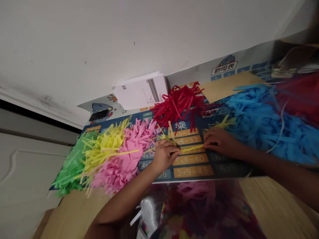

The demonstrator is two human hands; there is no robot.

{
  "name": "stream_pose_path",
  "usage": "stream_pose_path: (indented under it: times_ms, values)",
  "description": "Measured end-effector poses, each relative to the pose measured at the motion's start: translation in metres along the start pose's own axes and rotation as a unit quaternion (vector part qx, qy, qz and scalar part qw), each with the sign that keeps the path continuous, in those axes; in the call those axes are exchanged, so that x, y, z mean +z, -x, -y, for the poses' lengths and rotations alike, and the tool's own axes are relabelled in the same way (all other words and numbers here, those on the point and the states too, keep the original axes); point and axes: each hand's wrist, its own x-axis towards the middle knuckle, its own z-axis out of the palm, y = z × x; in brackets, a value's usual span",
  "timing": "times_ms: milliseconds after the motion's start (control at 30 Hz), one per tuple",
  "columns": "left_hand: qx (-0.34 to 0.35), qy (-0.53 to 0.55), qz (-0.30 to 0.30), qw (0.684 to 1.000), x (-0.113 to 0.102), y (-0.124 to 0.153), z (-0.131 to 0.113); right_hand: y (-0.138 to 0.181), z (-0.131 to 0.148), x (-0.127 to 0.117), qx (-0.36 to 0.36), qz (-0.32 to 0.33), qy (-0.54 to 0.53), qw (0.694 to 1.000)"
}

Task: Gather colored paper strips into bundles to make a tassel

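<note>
A yellow paper tassel (191,148) is stretched in a thin twisted band between my two hands, just over the table mat. My left hand (164,155) pinches its left end, where loose yellow strips stick out beyond the fingers. At the other end my right hand (217,141) has its fingers closed on the band, and more yellow fringe shows behind it. Left of my left hand lie pink paper fringes (134,141), then yellow fringes (107,142) and green fringes (73,162). Red fringes (180,103) lie behind both hands.
Blue fringes (269,122) are heaped on the right, with red material (301,94) behind them. A white pad (142,91) leans near the wall (149,36). Beyond are a tan sheet (229,86) and a dark phone-like object (99,115). Printed sums cover the mat (191,172).
</note>
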Motion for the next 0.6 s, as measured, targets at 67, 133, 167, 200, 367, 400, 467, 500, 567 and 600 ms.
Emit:
stream_pose_path:
  times_ms: [67, 133, 167, 200, 367, 400, 467, 500, 567, 600]
  values:
    - [-0.003, -0.001, -0.005, 1.000, 0.001, 0.001, -0.001, 0.001, 0.001, -0.001, 0.016, 0.003, -0.007, 1.000]
    - [0.010, -0.027, -0.018, 0.999, 0.002, 0.003, -0.003, 0.003, 0.002, 0.000, 0.030, 0.005, -0.010, 0.999]
    - [0.023, -0.045, -0.023, 0.998, 0.002, 0.004, -0.004, 0.003, 0.002, 0.000, 0.035, 0.006, -0.011, 0.999]
    - [0.037, -0.061, -0.028, 0.997, 0.003, 0.004, -0.005, 0.004, 0.002, 0.001, 0.037, 0.006, -0.012, 0.999]
    - [0.062, -0.051, -0.035, 0.996, 0.001, 0.003, -0.005, 0.002, 0.002, 0.002, 0.040, -0.002, -0.010, 0.999]
    - [0.053, -0.040, -0.031, 0.997, 0.000, 0.002, -0.005, 0.001, 0.003, 0.001, 0.046, 0.003, -0.007, 0.999]
    - [0.034, -0.025, -0.026, 0.999, 0.000, 0.001, -0.004, -0.001, 0.005, 0.000, 0.061, 0.019, 0.001, 0.998]
    - [0.024, -0.020, -0.025, 0.999, 0.000, 0.000, -0.004, -0.003, 0.006, 0.000, 0.069, 0.028, 0.008, 0.997]
    - [0.007, -0.014, -0.019, 1.000, 0.000, -0.001, -0.006, -0.006, 0.008, -0.001, 0.087, 0.048, 0.021, 0.995]
    - [0.000, -0.014, -0.012, 1.000, 0.000, -0.002, -0.007, -0.008, 0.009, -0.001, 0.097, 0.058, 0.026, 0.993]
